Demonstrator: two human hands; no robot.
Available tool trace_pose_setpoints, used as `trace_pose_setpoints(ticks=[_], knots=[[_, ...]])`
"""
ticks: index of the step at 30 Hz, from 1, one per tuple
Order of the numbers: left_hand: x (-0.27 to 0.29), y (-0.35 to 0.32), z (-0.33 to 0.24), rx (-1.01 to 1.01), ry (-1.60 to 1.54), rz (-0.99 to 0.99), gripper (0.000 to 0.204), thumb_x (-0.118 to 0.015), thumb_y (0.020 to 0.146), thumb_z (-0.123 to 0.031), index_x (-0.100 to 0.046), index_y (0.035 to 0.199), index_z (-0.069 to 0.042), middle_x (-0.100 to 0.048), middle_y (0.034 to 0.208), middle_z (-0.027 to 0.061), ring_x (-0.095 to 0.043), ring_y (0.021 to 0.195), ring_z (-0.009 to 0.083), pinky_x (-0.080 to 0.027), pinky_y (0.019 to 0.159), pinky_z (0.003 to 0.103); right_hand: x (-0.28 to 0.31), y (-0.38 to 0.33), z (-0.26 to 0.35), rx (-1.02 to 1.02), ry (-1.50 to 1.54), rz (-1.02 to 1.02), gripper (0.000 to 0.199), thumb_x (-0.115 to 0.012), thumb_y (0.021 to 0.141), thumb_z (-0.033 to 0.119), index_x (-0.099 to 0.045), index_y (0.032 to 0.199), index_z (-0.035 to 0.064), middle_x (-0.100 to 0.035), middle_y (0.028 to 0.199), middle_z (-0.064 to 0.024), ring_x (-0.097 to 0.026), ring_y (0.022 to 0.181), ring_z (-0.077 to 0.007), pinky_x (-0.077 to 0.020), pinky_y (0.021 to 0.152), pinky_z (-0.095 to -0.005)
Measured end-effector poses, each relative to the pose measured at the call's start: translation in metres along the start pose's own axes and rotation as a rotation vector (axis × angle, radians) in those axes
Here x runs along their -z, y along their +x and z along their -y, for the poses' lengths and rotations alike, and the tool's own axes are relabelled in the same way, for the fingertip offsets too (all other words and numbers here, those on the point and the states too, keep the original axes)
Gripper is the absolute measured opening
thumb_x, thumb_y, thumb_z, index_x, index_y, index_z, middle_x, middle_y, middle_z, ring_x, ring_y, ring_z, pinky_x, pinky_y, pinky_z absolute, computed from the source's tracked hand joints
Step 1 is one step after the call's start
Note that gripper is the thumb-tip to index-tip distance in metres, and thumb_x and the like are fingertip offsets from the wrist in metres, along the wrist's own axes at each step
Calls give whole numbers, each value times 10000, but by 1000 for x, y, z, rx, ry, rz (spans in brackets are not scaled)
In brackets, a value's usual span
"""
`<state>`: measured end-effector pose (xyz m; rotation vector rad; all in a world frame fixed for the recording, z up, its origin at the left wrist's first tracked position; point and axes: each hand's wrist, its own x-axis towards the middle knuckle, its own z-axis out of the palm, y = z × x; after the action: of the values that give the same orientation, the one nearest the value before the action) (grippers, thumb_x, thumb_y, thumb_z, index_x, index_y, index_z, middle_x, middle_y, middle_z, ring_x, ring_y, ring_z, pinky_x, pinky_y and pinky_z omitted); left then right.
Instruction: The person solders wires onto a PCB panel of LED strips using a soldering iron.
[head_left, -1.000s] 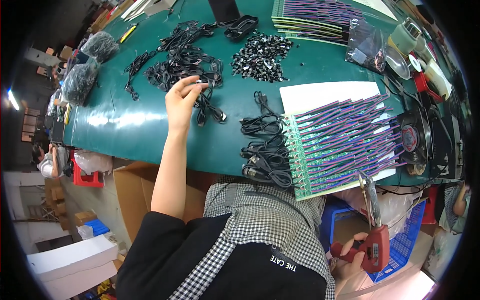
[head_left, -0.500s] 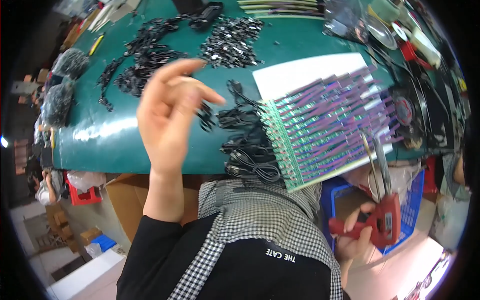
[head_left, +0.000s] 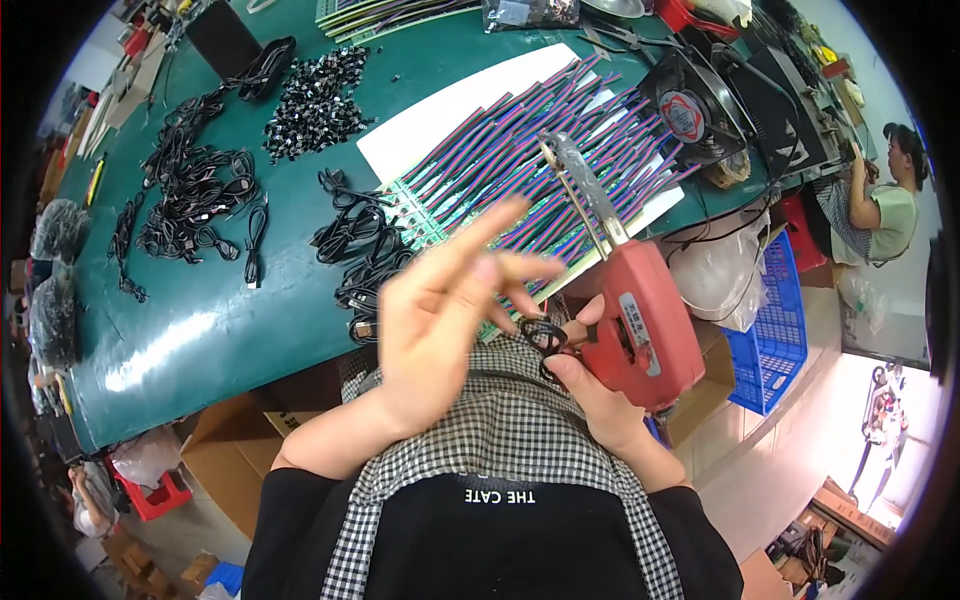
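In my right hand [head_left: 605, 405], a red soldering gun [head_left: 650, 330] is gripped, its long metal tip pointing up over the wired boards. A small black coiled cable [head_left: 543, 337] sits at the thumb and fingers of that same hand. My left hand [head_left: 430, 325] is slightly blurred, fingers spread, its fingertips beside the coil; whether they touch it I cannot tell. Beyond the hands lie green circuit boards [head_left: 418, 215] with rows of purple, blue and black wires [head_left: 520, 150], resting on a white sheet [head_left: 400, 125]. Bundled black cables [head_left: 360, 230] lie left of the boards.
On the green table [head_left: 200, 340] are a pile of black cables [head_left: 185, 190] and a heap of small black connectors [head_left: 318, 100]. A fan [head_left: 690, 110] stands at the right. Below are a blue crate [head_left: 768, 330] and a cardboard box [head_left: 225, 450]. Another person [head_left: 885, 210] is at far right.
My right hand has brought the soldering gun up and inward, in front of my body. My left hand has come down and right toward it. A small cable coil now shows between them.
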<state>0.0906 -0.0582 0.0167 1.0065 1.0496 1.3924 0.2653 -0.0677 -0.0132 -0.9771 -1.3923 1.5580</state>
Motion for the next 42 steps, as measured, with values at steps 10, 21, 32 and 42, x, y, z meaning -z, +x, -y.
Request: trace_pose_setpoints(ticks=[10,21,32,42], knots=[[5,-2,20,216,-264,329,195,-593,888,-85,-652,1037,28,-667,929,95,-610,867,127,-467,739,231,-3,-1,2,-47,153,-107,439,-760,754,136,-474,1070,34,-504,941,-16,-531,882,-107,-444,790,-244],[13,-16,-1,166,93,168,84,-647,810,-24,-647,889,6,-587,751,50,-584,684,118,-463,599,220,13,-7,-6,-14,212,-19,397,-626,827,2,-416,1165,4,-559,1033,-99,-590,908,-156,-478,816,-285],[17,-31,26,-119,987,-106,115,-676,722,13,-606,807,-18,-550,759,41,-522,600,107,-410,533,238,63,-79,-21,-167,124,-109,558,-731,759,244,-487,1180,-28,-573,1025,-93,-508,700,-124,-418,616,-246],[11,-25,39,-328,1223,-153,193,-708,567,14,-606,717,-55,-484,804,48,-454,729,210,-378,593,301,74,-81,-23,-222,-19,16,668,-717,745,453,-489,1080,-78,-574,920,-116,-504,530,-138,-381,482,-244]])
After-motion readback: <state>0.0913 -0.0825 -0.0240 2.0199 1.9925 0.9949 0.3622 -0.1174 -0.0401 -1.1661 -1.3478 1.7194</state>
